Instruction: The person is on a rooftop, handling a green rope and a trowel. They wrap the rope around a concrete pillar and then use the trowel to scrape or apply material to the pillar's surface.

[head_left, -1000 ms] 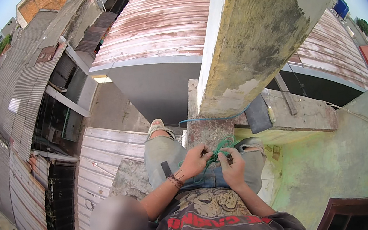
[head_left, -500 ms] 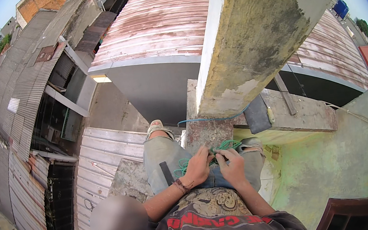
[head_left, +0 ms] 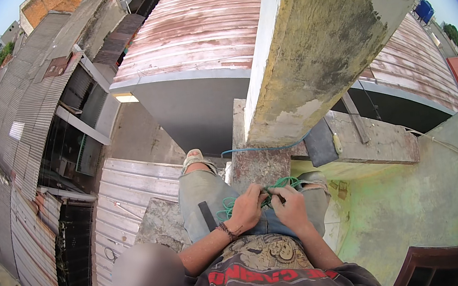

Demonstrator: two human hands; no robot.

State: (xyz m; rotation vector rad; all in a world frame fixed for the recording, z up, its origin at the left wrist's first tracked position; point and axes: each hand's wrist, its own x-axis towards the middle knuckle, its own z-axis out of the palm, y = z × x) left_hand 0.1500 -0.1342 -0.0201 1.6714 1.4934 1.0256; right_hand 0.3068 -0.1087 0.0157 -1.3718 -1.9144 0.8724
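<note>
A tangle of thin green string lies over my lap, with loops spilling out on both sides of my hands. My left hand has its fingers pinched on the string, close to the other hand. Opposite it, my right hand also grips the string between thumb and fingers. The exact spot where the strands meet is partly covered by the fingertips. Torn jeans cover my legs, which straddle a narrow wall top. A dark flat strip rests on the left thigh.
A mouldy concrete pillar rises directly ahead. At its foot runs a blue cord; a grey flat-bladed trowel lies to the right on a ledge. Corrugated roofing and a deep drop are at left, a greenish wall at right.
My fingers have shifted slightly on the string, the right hand turning a little, while both keep hold. The surroundings are unchanged.
</note>
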